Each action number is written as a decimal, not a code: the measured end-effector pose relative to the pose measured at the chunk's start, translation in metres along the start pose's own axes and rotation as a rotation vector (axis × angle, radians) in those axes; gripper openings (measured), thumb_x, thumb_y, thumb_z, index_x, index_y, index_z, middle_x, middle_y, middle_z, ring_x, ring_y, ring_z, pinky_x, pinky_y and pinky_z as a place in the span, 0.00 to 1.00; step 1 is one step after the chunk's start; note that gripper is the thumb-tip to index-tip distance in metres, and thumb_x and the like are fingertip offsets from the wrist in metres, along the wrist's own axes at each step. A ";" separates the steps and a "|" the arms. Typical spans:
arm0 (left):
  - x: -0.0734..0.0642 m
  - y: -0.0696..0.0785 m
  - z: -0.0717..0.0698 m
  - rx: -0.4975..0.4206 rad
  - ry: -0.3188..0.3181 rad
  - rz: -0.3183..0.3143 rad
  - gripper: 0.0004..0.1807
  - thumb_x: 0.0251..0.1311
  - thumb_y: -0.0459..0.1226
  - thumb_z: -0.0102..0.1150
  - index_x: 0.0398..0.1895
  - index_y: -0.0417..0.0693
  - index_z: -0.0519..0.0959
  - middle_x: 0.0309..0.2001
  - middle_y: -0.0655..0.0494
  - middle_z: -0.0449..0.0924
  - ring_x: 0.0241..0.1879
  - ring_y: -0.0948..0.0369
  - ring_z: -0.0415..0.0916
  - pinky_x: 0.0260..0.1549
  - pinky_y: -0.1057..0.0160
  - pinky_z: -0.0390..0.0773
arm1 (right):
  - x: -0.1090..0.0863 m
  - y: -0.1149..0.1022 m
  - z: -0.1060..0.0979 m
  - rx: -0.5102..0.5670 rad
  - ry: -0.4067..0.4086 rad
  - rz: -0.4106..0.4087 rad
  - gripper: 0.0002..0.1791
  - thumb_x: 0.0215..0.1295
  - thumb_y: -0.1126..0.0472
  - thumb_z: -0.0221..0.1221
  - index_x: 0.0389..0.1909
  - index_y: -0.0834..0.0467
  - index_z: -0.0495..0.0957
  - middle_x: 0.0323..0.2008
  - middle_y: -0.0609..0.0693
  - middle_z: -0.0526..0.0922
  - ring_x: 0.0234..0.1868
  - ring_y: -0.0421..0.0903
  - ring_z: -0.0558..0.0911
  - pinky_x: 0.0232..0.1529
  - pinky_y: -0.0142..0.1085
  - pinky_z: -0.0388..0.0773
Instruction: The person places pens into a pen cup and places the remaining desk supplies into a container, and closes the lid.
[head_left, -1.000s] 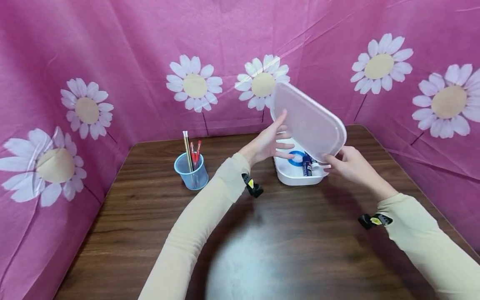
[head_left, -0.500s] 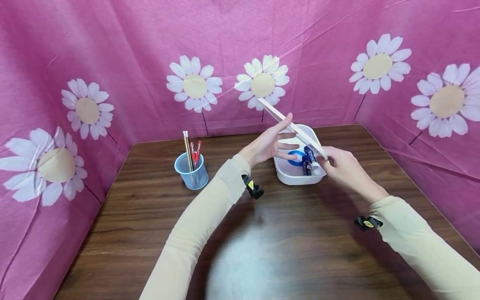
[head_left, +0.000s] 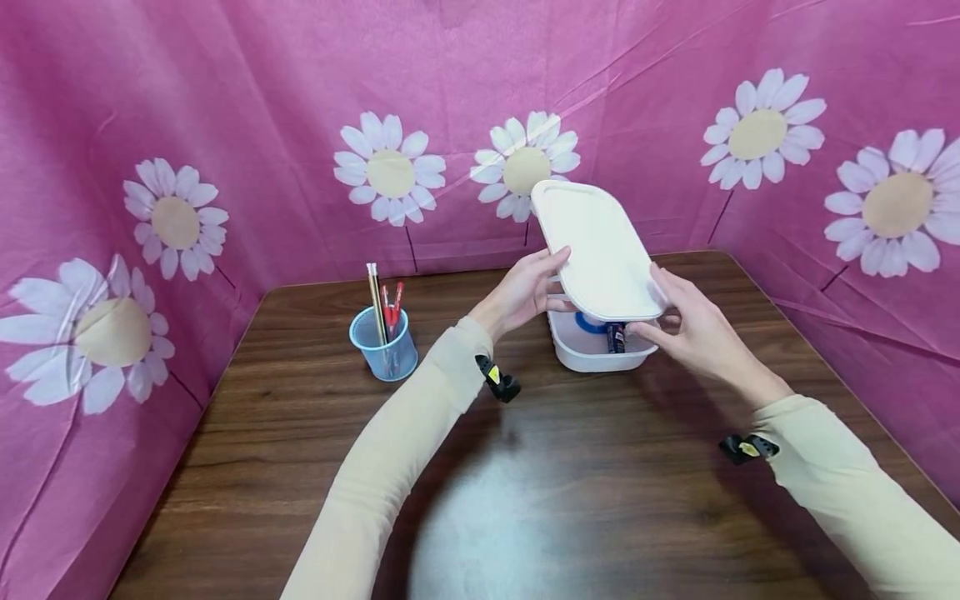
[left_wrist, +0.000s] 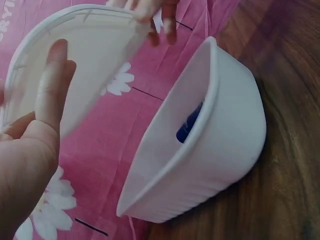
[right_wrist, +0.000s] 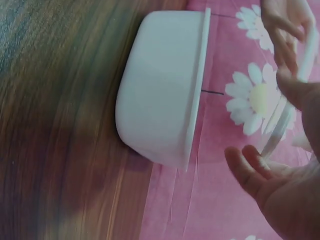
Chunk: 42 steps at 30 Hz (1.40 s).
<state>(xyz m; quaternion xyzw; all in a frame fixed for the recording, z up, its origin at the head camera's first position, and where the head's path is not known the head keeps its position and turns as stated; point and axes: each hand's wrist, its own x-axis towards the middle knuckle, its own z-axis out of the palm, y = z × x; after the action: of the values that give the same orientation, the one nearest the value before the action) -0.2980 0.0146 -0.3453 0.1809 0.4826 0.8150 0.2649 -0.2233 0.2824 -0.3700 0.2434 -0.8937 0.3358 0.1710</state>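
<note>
A white plastic lid (head_left: pixel 596 250) is held tilted above a white box (head_left: pixel 600 360). My left hand (head_left: pixel 522 292) holds its left edge, thumb on the upper face and the other fingers underneath. At the near right corner my right hand (head_left: pixel 693 333) grips it, thumb low and fingers along the side. Inside the box a dark blue tube (head_left: pixel 616 337) and a blue ring (head_left: pixel 590 323) show below the lid; the rest is covered. From the left wrist, straight fingers lie under the lid's pale inner face (left_wrist: pixel 95 55), apart from the box rim (left_wrist: pixel 212 95).
A light blue mesh pen cup (head_left: pixel 384 354) with pencils (head_left: pixel 377 304) and red pens (head_left: pixel 392 307) stands left of the box. All rests on a brown wooden table (head_left: pixel 300 467). Behind it hangs a pink cloth (head_left: pixel 285 100) printed with white daisies.
The lid has turned from showing its underside, through edge-on, to showing its top face. The left hand, earlier spread beside it, now holds its left edge. The box has stayed put.
</note>
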 end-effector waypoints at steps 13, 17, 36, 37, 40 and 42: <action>-0.005 -0.023 -0.024 0.072 0.059 -0.091 0.17 0.79 0.36 0.48 0.62 0.35 0.73 0.44 0.47 0.83 0.41 0.55 0.83 0.40 0.56 0.87 | -0.013 0.020 -0.007 0.053 -0.160 0.141 0.59 0.60 0.56 0.74 0.81 0.59 0.43 0.80 0.59 0.47 0.78 0.57 0.52 0.76 0.35 0.50; -0.009 -0.028 -0.024 0.219 0.122 -0.136 0.19 0.76 0.37 0.54 0.63 0.34 0.75 0.41 0.45 0.85 0.37 0.56 0.85 0.43 0.53 0.86 | -0.019 0.024 -0.006 0.016 -0.159 0.182 0.57 0.61 0.53 0.73 0.81 0.59 0.45 0.79 0.59 0.49 0.76 0.59 0.56 0.75 0.36 0.53; -0.014 -0.043 -0.014 1.071 0.306 -0.293 0.22 0.76 0.53 0.49 0.35 0.44 0.78 0.40 0.37 0.84 0.17 0.62 0.67 0.17 0.68 0.76 | -0.028 0.044 0.013 -0.016 -0.207 0.258 0.59 0.57 0.45 0.74 0.78 0.64 0.51 0.76 0.65 0.56 0.71 0.65 0.64 0.63 0.61 0.66; -0.014 -0.043 -0.014 1.062 0.305 -0.296 0.22 0.76 0.53 0.49 0.36 0.45 0.78 0.41 0.37 0.84 0.17 0.62 0.68 0.17 0.68 0.76 | -0.028 0.045 0.013 -0.013 -0.207 0.261 0.58 0.57 0.45 0.74 0.78 0.65 0.51 0.76 0.65 0.56 0.71 0.64 0.64 0.64 0.61 0.65; -0.013 -0.046 -0.015 1.017 0.307 -0.296 0.21 0.77 0.52 0.48 0.37 0.46 0.78 0.40 0.37 0.83 0.18 0.61 0.68 0.17 0.67 0.77 | -0.028 0.047 0.014 -0.005 -0.216 0.272 0.57 0.59 0.45 0.73 0.78 0.66 0.52 0.75 0.65 0.56 0.72 0.64 0.63 0.65 0.61 0.64; -0.012 -0.049 -0.015 0.987 0.311 -0.294 0.21 0.77 0.52 0.48 0.37 0.46 0.78 0.40 0.36 0.83 0.18 0.61 0.68 0.17 0.66 0.77 | -0.028 0.049 0.015 -0.002 -0.222 0.282 0.56 0.60 0.44 0.73 0.78 0.66 0.52 0.75 0.64 0.57 0.72 0.63 0.63 0.65 0.61 0.64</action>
<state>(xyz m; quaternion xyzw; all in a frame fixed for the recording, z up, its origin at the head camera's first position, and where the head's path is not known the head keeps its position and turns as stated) -0.2842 0.0154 -0.3959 0.0914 0.8620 0.4629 0.1851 -0.2290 0.3134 -0.4189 0.1512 -0.9328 0.3264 0.0228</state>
